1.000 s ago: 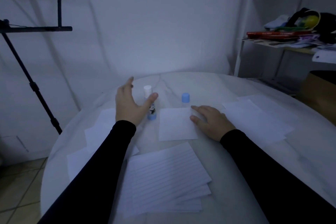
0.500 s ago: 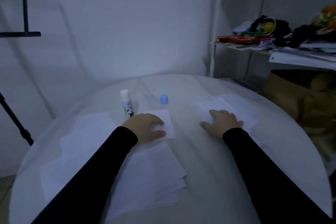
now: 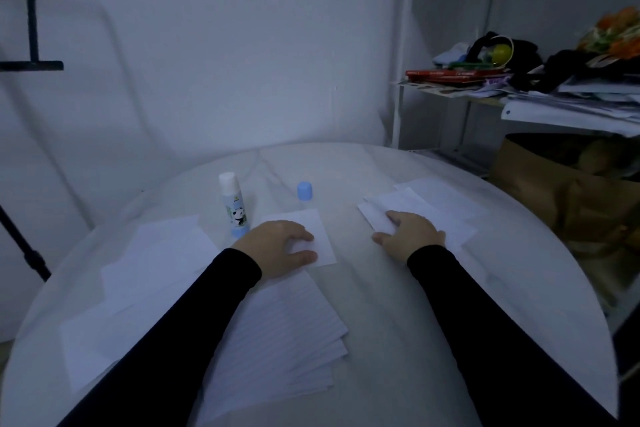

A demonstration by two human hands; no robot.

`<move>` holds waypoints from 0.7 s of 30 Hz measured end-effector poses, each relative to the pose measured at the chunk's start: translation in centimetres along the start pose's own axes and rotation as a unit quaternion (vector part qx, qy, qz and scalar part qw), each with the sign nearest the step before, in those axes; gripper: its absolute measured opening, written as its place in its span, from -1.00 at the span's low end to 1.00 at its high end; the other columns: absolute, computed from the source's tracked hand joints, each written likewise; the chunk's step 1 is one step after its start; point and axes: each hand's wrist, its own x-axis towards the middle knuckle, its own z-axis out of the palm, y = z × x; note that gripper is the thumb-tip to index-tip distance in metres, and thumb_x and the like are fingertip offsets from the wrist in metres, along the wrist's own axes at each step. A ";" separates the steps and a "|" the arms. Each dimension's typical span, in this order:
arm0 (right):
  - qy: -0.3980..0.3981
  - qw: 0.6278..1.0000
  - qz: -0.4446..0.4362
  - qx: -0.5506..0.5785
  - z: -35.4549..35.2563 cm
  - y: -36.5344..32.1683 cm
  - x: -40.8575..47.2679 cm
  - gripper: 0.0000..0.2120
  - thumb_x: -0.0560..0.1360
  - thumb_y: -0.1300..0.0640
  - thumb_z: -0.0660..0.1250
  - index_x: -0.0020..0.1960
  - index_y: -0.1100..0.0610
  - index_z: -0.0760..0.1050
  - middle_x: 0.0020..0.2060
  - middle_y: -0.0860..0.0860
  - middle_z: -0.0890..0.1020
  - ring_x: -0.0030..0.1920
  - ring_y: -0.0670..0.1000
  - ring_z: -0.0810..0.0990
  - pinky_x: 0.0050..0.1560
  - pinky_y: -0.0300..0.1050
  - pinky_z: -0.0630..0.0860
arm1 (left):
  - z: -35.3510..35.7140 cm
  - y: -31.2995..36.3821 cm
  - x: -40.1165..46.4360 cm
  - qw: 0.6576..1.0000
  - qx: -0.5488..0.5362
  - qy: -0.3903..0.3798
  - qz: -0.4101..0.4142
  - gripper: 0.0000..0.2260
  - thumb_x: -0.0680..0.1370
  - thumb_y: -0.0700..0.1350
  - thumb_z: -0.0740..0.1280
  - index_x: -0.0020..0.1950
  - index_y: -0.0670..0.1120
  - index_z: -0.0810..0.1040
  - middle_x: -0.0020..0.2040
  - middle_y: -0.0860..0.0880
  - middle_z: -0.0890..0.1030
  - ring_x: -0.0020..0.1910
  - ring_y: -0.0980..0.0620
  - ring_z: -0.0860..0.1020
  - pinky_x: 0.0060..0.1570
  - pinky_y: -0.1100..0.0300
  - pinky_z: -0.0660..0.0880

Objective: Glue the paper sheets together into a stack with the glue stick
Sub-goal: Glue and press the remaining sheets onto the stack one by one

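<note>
Pressing flat on the small sheet [image 3: 311,236] at frame centre, the left hand [image 3: 277,248] sits just beside the uncapped glue stick [image 3: 233,206] and could topple it; the right hand [image 3: 410,236], fingers curled on the right-side sheets [image 3: 433,211], may drag several.

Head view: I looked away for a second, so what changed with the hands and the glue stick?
The left hand let go of the glue stick and came down onto the small sheet. The right hand left that sheet and moved right onto the right-hand paper pile. The glue stick stays upright and uncapped; the blue cap and the lined stack have not moved.
</note>
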 end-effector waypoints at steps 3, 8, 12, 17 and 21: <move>0.011 1.000 -0.003 0.009 0.1 -0.1 -0.2 -0.44 0.53 -0.13 0.25 0.48 -0.04 0.22 0.41 -0.03 0.36 0.42 0.06 0.25 0.38 0.07 0.10 | -0.1 -0.1 0.0 1.000 -0.006 -0.002 -0.003 -0.64 0.50 0.12 0.37 0.26 0.07 0.55 0.34 0.13 0.47 0.35 0.14 0.38 0.26 0.40 0.15; 0.035 0.999 0.002 0.018 -0.2 -0.3 -0.4 -0.59 0.56 -0.02 0.19 0.39 0.02 0.34 0.34 0.02 0.45 0.36 0.09 0.35 0.33 0.05 0.19 | -0.1 -0.1 -0.2 1.000 -0.026 0.000 -0.006 -0.65 0.48 0.10 0.40 0.24 0.05 0.57 0.32 0.11 0.50 0.33 0.15 0.40 0.24 0.43 0.16; 0.032 0.999 0.004 0.018 -0.3 -0.4 -0.6 -0.63 0.57 -0.01 0.18 0.35 0.05 0.38 0.31 0.02 0.47 0.32 0.10 0.39 0.33 0.04 0.21 | -0.2 0.0 -0.2 0.999 -0.031 -0.001 -0.003 -0.66 0.48 0.08 0.40 0.22 0.03 0.58 0.31 0.10 0.50 0.33 0.13 0.40 0.24 0.41 0.17; 0.034 0.999 0.015 0.010 -0.2 -0.6 -0.4 -0.61 0.57 0.00 0.14 0.38 0.04 0.35 0.33 0.03 0.45 0.33 0.11 0.38 0.32 0.05 0.22 | 0.0 -0.2 -0.1 0.999 -0.041 0.005 -0.007 -0.67 0.46 0.08 0.43 0.19 0.03 0.59 0.28 0.11 0.52 0.31 0.13 0.42 0.29 0.35 0.22; 0.040 0.999 0.016 -0.013 -0.1 -0.6 -0.3 -0.62 0.57 0.08 0.17 0.37 0.06 0.33 0.30 0.06 0.47 0.32 0.11 0.39 0.28 0.03 0.24 | 0.1 -0.3 0.0 0.999 -0.049 0.009 -0.010 -0.67 0.45 0.09 0.44 0.17 0.05 0.60 0.26 0.12 0.53 0.29 0.14 0.43 0.27 0.35 0.24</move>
